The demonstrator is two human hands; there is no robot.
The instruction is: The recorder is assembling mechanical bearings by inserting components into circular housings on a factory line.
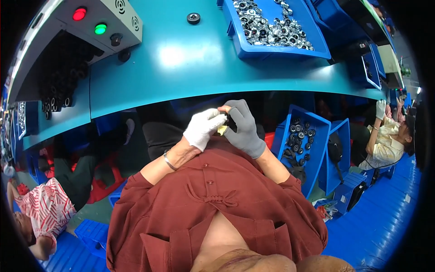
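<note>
Holding blk pc (230,122) btwn both hands (202,128) (245,131).

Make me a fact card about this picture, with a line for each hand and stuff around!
Left hand: gloved in white
Right hand: gloved in grey
Between them: small dark thing, mostly hidden
Teal table: black round part lying loose
Blue tray: many silver-and-black parts
Blue bin: round dark parts
Machine: red light, green light

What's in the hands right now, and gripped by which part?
A small dark piece, between the left hand and right hand, with something yellow beside it. The fingers hide which part is gripped.
</note>
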